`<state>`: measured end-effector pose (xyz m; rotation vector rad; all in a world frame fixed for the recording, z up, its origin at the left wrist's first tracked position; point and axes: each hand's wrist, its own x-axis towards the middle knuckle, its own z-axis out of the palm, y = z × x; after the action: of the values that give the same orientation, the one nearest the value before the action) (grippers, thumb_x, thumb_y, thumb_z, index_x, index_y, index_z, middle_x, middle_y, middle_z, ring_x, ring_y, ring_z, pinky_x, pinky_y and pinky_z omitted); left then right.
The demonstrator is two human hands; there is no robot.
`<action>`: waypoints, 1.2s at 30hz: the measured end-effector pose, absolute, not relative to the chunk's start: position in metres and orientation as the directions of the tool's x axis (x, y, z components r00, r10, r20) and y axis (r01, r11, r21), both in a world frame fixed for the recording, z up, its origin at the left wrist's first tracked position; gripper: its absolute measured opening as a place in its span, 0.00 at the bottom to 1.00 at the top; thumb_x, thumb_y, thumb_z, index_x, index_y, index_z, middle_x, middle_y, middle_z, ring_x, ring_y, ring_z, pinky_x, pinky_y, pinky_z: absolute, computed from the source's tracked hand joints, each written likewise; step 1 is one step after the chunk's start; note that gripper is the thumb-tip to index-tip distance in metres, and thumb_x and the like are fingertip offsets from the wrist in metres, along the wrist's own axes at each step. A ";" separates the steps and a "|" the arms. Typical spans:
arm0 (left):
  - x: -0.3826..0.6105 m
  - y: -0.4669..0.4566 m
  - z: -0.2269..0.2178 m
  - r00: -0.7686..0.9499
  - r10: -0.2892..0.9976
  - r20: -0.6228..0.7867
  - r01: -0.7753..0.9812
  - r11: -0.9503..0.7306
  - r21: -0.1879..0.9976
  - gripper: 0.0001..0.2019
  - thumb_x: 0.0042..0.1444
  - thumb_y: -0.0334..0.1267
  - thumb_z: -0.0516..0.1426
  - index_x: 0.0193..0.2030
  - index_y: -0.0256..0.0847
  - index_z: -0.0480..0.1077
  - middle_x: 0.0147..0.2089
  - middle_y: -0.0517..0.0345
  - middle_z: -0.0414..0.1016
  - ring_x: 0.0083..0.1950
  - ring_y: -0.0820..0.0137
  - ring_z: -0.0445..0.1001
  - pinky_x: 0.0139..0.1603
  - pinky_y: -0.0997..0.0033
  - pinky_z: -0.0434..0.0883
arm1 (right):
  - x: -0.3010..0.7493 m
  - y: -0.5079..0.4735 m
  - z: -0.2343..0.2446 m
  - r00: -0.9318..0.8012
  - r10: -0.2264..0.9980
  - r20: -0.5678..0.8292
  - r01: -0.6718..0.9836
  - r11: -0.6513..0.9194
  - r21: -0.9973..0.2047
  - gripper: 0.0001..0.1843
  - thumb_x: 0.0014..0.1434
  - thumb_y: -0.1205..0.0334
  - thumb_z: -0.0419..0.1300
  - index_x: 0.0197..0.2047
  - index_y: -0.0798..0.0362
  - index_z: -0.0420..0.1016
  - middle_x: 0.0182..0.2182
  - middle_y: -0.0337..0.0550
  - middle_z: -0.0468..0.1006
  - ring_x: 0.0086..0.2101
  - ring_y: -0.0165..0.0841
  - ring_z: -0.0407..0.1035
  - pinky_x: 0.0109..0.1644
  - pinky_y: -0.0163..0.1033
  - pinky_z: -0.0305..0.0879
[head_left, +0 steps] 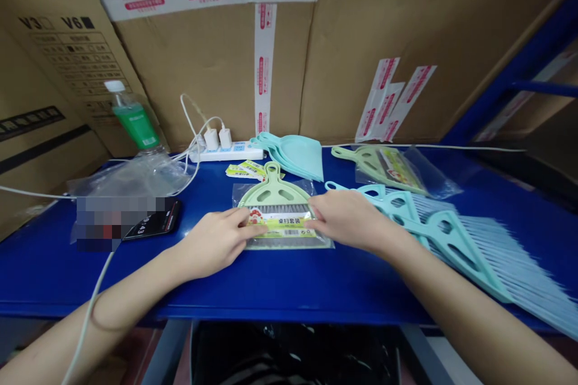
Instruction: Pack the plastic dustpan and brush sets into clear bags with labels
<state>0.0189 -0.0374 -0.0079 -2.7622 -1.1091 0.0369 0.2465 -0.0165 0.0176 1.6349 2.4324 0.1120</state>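
A green dustpan and brush set in a clear plastic bag lies on the blue table, its handle pointing away from me. Around it runs a yellow and white printed label. My left hand is closed at the set's left edge, one finger reaching over the label. At the right edge my right hand grips the bag and label end, its fingers partly hidden. To the right, beside my right forearm, lie several blue brushes with pale bristles. Behind the set is a stack of blue dustpans.
Loose labels lie behind the bagged set. A second bagged green set is at the back right. A power strip with white cables, a phone, clear plastic bags and a bottle occupy the left. Cardboard walls the back.
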 end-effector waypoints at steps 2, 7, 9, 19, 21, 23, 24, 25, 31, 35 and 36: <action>0.016 -0.036 -0.007 0.721 0.690 0.058 0.690 -0.709 -0.144 0.23 0.56 0.25 0.47 0.54 0.51 0.69 0.38 0.57 0.69 0.37 0.70 0.71 0.35 0.74 0.69 | 0.253 -0.015 0.020 -0.354 0.924 -0.145 0.911 0.376 0.170 0.12 0.58 0.55 0.59 0.27 0.53 0.71 0.26 0.45 0.77 0.29 0.38 0.72 0.24 0.36 0.48; 0.009 -0.034 -0.002 0.687 0.721 0.093 0.725 -0.672 -0.149 0.18 0.57 0.27 0.47 0.45 0.47 0.74 0.36 0.56 0.70 0.35 0.69 0.72 0.32 0.72 0.67 | 0.260 -0.015 0.022 -0.388 0.899 -0.204 0.903 0.415 0.110 0.10 0.56 0.62 0.54 0.24 0.52 0.67 0.24 0.43 0.76 0.26 0.35 0.70 0.23 0.36 0.46; 0.008 -0.034 0.001 0.640 0.764 0.085 0.766 -0.624 -0.158 0.16 0.58 0.29 0.46 0.42 0.44 0.73 0.35 0.56 0.72 0.33 0.68 0.72 0.31 0.71 0.66 | 0.260 -0.015 0.022 -0.387 0.891 -0.237 0.905 0.417 0.090 0.09 0.55 0.65 0.52 0.24 0.52 0.67 0.24 0.43 0.75 0.25 0.34 0.69 0.23 0.36 0.45; 0.014 -0.041 0.000 0.554 0.833 0.007 0.820 -0.543 -0.181 0.12 0.63 0.34 0.42 0.37 0.40 0.65 0.28 0.57 0.76 0.30 0.63 0.76 0.28 0.69 0.63 | 0.259 -0.014 0.024 -0.361 0.916 -0.176 0.933 0.355 -0.065 0.12 0.54 0.69 0.51 0.21 0.51 0.56 0.22 0.41 0.73 0.25 0.33 0.69 0.23 0.35 0.48; 0.014 -0.042 -0.001 0.532 0.847 0.005 0.835 -0.524 -0.167 0.11 0.63 0.34 0.43 0.37 0.40 0.65 0.26 0.57 0.75 0.29 0.62 0.76 0.27 0.70 0.62 | 0.260 -0.013 0.024 -0.325 0.930 -0.169 0.932 0.286 -0.221 0.13 0.55 0.71 0.50 0.22 0.51 0.54 0.19 0.38 0.71 0.23 0.31 0.70 0.24 0.34 0.52; 0.014 -0.042 -0.002 0.512 0.859 0.001 0.853 -0.509 -0.117 0.09 0.62 0.33 0.44 0.39 0.40 0.63 0.26 0.58 0.75 0.28 0.63 0.76 0.26 0.70 0.62 | 0.262 -0.011 0.024 -0.307 0.936 -0.173 0.883 0.213 -0.418 0.12 0.58 0.72 0.48 0.25 0.51 0.55 0.17 0.34 0.68 0.21 0.30 0.71 0.25 0.33 0.56; 0.014 -0.042 -0.002 0.504 0.864 -0.003 0.861 -0.502 -0.085 0.07 0.61 0.33 0.44 0.40 0.40 0.63 0.27 0.59 0.75 0.28 0.63 0.76 0.27 0.70 0.62 | 0.263 -0.009 0.022 -0.302 0.938 -0.173 0.844 0.178 -0.507 0.12 0.60 0.72 0.46 0.26 0.51 0.55 0.17 0.33 0.68 0.21 0.30 0.71 0.26 0.33 0.58; 0.014 -0.042 -0.003 0.495 0.869 -0.010 0.867 -0.495 -0.053 0.07 0.60 0.33 0.45 0.41 0.41 0.62 0.27 0.59 0.75 0.28 0.63 0.76 0.27 0.70 0.62 | 0.264 -0.008 0.021 -0.297 0.940 -0.167 0.796 0.147 -0.587 0.11 0.61 0.71 0.46 0.28 0.51 0.55 0.17 0.32 0.68 0.22 0.30 0.72 0.26 0.32 0.60; 0.017 -0.040 -0.006 0.483 0.874 -0.044 0.875 -0.481 0.056 0.05 0.61 0.35 0.44 0.41 0.42 0.59 0.26 0.61 0.74 0.29 0.64 0.76 0.28 0.71 0.63 | 0.263 0.000 0.001 -0.258 0.960 -0.107 0.264 -0.036 -0.964 0.04 0.61 0.62 0.55 0.36 0.50 0.61 0.30 0.38 0.75 0.29 0.30 0.74 0.29 0.34 0.71; 0.017 -0.039 -0.010 0.549 0.836 -0.027 0.834 -0.544 0.096 0.05 0.62 0.35 0.44 0.39 0.43 0.59 0.27 0.61 0.73 0.28 0.65 0.75 0.27 0.72 0.62 | 0.248 0.000 -0.014 -0.203 0.979 -0.023 -0.106 -0.045 -0.993 0.13 0.52 0.61 0.63 0.41 0.50 0.67 0.39 0.42 0.77 0.36 0.32 0.73 0.36 0.36 0.74; 0.017 -0.039 -0.010 0.563 0.826 -0.021 0.823 -0.558 0.107 0.05 0.62 0.35 0.44 0.40 0.43 0.59 0.27 0.61 0.73 0.27 0.65 0.74 0.27 0.72 0.61 | 0.242 0.000 -0.017 -0.222 0.974 -0.035 -0.148 -0.070 -0.987 0.13 0.51 0.61 0.63 0.39 0.51 0.68 0.39 0.43 0.77 0.37 0.33 0.74 0.37 0.37 0.74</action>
<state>0.0167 -0.0391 -0.0104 -2.8685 -1.5195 -0.0519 0.2423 -0.0001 -0.0173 1.9262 2.3145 -2.7984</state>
